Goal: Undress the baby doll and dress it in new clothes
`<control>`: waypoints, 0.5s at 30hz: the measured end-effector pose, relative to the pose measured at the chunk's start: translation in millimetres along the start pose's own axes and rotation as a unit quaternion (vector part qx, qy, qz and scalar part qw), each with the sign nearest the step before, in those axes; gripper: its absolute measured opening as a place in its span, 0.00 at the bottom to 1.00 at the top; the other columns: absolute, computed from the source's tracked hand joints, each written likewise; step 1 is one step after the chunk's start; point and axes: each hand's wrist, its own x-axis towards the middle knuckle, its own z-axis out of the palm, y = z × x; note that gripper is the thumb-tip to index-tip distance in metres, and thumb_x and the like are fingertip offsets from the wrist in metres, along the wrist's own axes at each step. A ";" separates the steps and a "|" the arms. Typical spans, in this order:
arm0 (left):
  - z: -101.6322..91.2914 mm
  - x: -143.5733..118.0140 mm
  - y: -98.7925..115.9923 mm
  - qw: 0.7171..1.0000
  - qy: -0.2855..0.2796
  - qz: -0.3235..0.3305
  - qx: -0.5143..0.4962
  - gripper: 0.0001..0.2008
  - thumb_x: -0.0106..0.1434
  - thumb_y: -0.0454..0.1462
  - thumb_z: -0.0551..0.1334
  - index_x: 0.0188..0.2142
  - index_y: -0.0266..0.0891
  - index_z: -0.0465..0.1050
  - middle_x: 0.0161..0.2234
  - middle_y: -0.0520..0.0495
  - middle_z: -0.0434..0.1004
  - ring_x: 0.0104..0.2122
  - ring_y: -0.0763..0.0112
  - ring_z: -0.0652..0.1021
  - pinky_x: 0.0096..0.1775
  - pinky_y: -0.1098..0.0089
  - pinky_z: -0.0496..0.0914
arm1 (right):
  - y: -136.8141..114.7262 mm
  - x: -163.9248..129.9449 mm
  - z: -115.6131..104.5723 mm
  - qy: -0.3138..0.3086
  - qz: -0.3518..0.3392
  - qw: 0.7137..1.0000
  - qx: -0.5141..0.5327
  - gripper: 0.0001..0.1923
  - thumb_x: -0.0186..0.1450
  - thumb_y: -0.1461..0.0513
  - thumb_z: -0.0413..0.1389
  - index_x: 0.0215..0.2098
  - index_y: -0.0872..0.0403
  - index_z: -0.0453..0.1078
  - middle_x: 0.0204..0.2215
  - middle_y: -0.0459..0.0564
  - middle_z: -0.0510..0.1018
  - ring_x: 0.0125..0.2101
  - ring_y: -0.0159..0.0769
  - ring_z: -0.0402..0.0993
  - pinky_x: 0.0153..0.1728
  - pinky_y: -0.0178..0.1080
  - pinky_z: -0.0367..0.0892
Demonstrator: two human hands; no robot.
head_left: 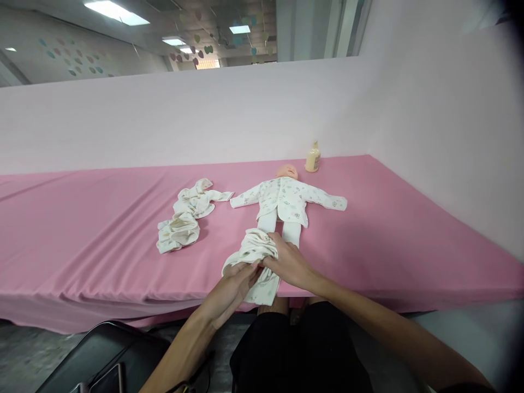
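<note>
While both hands [262, 270] bunch trousers [254, 256], bottle [313, 158] label seemingly unreadable

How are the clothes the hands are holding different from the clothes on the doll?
The bunched garment is crumpled at the table edge, gripped by the left hand and right hand; the doll's top lies spread flat with sleeves out. The bunched garment is off the doll; the top is worn. Both are cream-white with a faint print.
</note>
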 end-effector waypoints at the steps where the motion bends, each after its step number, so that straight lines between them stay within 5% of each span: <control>1: -3.9 -0.4 1.8 0.999 0.001 -0.003 0.034 0.16 0.65 0.43 0.62 0.49 0.37 0.76 0.48 0.42 0.77 0.51 0.62 0.74 0.56 0.62 0.66 | -0.5 -0.6 -0.8 -0.001 0.001 1.000 0.005 0.22 0.62 0.60 0.51 0.55 0.49 0.58 0.38 0.48 0.75 0.36 0.41 0.71 0.31 0.36 0.59; 5: -14.0 3.0 1.8 0.960 0.060 0.056 0.266 0.18 0.67 0.49 0.57 0.35 0.36 0.75 0.35 0.46 0.77 0.38 0.66 0.75 0.42 0.68 0.69 | -3.2 -1.3 -1.5 -0.008 0.008 1.000 0.002 0.14 0.62 0.57 0.51 0.46 0.50 0.61 0.31 0.45 0.72 0.29 0.37 0.67 0.26 0.35 0.55; 9: -10.7 5.8 -7.0 0.843 0.163 0.167 0.485 0.22 0.68 0.49 0.53 0.24 0.37 0.63 0.22 0.52 0.65 0.26 0.73 0.64 0.31 0.71 0.60 | -3.0 -0.6 4.0 0.010 -0.003 1.000 -0.027 0.10 0.62 0.59 0.50 0.43 0.49 0.59 0.27 0.43 0.69 0.26 0.35 0.63 0.26 0.34 0.52; 11: -6.8 3.7 -6.8 0.815 0.149 0.182 0.529 0.20 0.69 0.48 0.52 0.24 0.38 0.60 0.22 0.53 0.63 0.26 0.73 0.62 0.31 0.71 0.58 | -1.9 -0.9 6.4 0.015 -0.011 0.999 -0.035 0.10 0.63 0.60 0.49 0.43 0.50 0.58 0.26 0.43 0.68 0.26 0.35 0.63 0.26 0.35 0.51; 15: -3.4 -2.3 8.4 0.824 0.048 0.130 0.549 0.15 0.71 0.45 0.50 0.30 0.40 0.61 0.29 0.53 0.68 0.30 0.72 0.67 0.33 0.71 0.61 | -0.2 -1.9 6.9 0.004 -0.014 0.999 -0.039 0.09 0.62 0.62 0.48 0.42 0.50 0.57 0.27 0.43 0.68 0.26 0.34 0.63 0.25 0.35 0.49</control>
